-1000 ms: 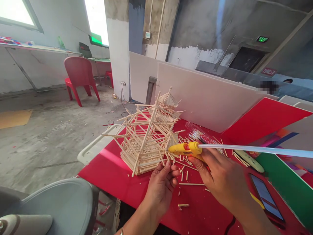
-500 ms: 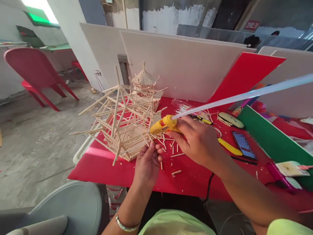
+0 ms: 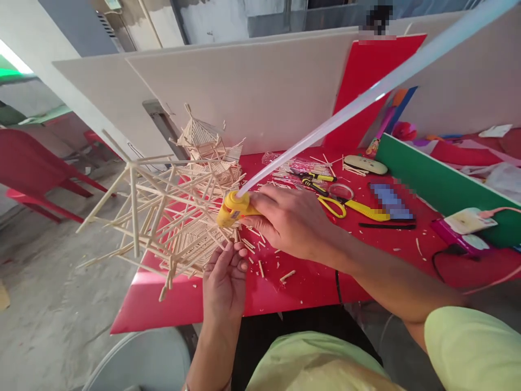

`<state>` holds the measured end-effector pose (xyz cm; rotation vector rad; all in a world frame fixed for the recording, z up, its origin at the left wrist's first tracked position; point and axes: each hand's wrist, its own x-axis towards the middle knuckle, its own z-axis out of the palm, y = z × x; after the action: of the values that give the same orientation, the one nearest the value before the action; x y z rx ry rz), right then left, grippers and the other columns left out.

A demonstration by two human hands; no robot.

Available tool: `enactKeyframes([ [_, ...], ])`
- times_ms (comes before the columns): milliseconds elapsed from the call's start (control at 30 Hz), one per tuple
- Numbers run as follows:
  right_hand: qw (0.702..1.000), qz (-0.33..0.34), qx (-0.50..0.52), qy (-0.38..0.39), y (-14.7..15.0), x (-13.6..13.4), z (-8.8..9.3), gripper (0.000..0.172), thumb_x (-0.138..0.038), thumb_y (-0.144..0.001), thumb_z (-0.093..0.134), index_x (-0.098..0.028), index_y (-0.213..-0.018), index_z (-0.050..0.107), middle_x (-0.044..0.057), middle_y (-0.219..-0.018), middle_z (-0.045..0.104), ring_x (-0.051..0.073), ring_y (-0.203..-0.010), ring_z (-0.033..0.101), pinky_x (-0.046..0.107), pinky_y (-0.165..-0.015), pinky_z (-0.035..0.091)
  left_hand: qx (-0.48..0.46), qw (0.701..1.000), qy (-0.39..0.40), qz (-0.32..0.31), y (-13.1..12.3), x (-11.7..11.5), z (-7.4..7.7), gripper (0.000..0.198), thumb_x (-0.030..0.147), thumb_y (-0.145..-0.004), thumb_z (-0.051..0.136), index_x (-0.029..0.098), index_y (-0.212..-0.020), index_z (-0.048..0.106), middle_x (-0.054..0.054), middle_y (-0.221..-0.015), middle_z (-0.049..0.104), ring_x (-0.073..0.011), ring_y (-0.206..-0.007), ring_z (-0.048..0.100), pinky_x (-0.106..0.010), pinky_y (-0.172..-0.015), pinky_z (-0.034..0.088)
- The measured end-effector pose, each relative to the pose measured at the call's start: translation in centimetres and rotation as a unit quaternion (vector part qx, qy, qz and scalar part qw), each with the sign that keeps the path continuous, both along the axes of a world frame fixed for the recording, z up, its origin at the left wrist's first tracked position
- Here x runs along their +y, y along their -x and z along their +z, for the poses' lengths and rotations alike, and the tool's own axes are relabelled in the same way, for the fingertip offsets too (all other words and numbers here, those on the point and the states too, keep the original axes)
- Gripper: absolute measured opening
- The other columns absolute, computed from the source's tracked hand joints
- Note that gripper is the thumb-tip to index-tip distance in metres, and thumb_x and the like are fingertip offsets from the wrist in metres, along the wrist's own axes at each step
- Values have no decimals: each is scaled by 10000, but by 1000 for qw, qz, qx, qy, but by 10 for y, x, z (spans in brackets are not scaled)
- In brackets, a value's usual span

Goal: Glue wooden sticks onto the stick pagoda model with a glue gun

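- Head view: I see a red tabletop (image 3: 195,296) littered with short stick offcuts; white foam boards (image 3: 260,92) stand upright along its far edge, with a red board (image 3: 366,81) leaning between them.
- My right hand (image 3: 287,220) is wrapped around a yellow glue gun (image 3: 232,209), its nozzle at the near side of the stick model (image 3: 171,212); a long clear glue stick (image 3: 366,95) juts from the gun's back toward the upper right.
- My left hand (image 3: 223,277) is loosely curled, fingertips pinched at the model's lower edge; I cannot tell whether it grips a stick.
- Right of the hands lie yellow-handled scissors (image 3: 345,206).
- A green board (image 3: 439,187) stands on edge.
- Left, on the bare concrete floor (image 3: 36,315), stands a red chair (image 3: 32,174).
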<state>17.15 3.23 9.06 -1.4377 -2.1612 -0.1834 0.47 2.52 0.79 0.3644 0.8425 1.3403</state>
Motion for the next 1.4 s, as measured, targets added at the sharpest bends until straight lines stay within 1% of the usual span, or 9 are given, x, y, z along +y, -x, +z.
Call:
enactKeyframes([
  [100, 1000, 5, 4, 5, -1, 1, -1, 327, -436, -987, 476, -179, -1123, 627, 60, -1011, 669, 167, -855, 611, 286, -652, 368, 11, 1000, 5, 9, 0, 0, 0, 111, 79, -711, 750, 98, -797, 681, -37, -732, 686, -95, -614, 648, -131, -466, 478],
  [267, 1000, 9, 10, 5, -1, 2, -2, 287, -391, -988, 481, -178, -1117, 625, 61, -1044, 669, 167, -879, 613, 292, -678, 386, 5, 1000, 22, 18, -1, -1, 3, 73, 80, -743, 713, 96, -806, 679, -39, -721, 692, -92, -597, 644, -135, -461, 479],
  [467, 1000, 12, 13, 2, -1, 3, -1, 309, -402, -993, 464, -174, -1123, 627, 55, -1008, 676, 173, -864, 618, 289, -655, 383, 3, 998, 57, 33, -1, 0, 8, 25, 75, -795, 666, 94, -804, 679, -33, -700, 698, -90, -580, 652, -129, -434, 470],
  [633, 1000, 4, 13, 10, -1, 4, 1, 300, -418, -977, 497, -180, -1077, 648, 49, -1005, 682, 166, -830, 626, 281, -639, 372, 11, 997, 70, 24, -1, 1, 12, 54, 67, -826, 630, 91, -801, 671, -41, -698, 701, -93, -571, 655, -132, -422, 471],
  [867, 1000, 13, 11, -10, -1, 5, 1, 328, -438, -982, 477, -180, -1066, 662, 48, -970, 687, 161, -777, 621, 281, -612, 358, 9, 993, 120, -2, 2, 1, 19, 90, 97, -873, 575, 110, -829, 652, -35, -695, 701, -105, -538, 658, -150, -390, 462],
  [1000, 1000, 10, 5, -22, -1, 6, 1, 336, -456, -972, 493, -177, -1050, 664, 51, -923, 687, 164, -753, 617, 282, -607, 361, 9, 990, 139, -7, 3, 1, 23, 123, 135, -897, 548, 121, -812, 636, -31, -667, 687, -115, -503, 646, -169, -365, 448],
  [1167, 1000, 19, 6, -22, -1, 6, 1, 292, -406, -974, 504, -181, -1061, 669, 66, -990, 695, 169, -800, 637, 282, -632, 396, 11, 990, 139, -1, 2, 2, 21, 105, 139, -890, 569, 125, -805, 629, -26, -663, 675, -109, -507, 638, -165, -368, 440],
  [1400, 999, 22, 2, -47, 0, 5, -1, 305, -420, -968, 515, -171, -1068, 660, 63, -955, 697, 171, -787, 648, 281, -622, 405, -10, 991, 134, 17, 2, 0, 17, 98, 157, -856, 640, 138, -766, 606, 24, -570, 593, -74, -442, 558, -144, -353, 394],
])
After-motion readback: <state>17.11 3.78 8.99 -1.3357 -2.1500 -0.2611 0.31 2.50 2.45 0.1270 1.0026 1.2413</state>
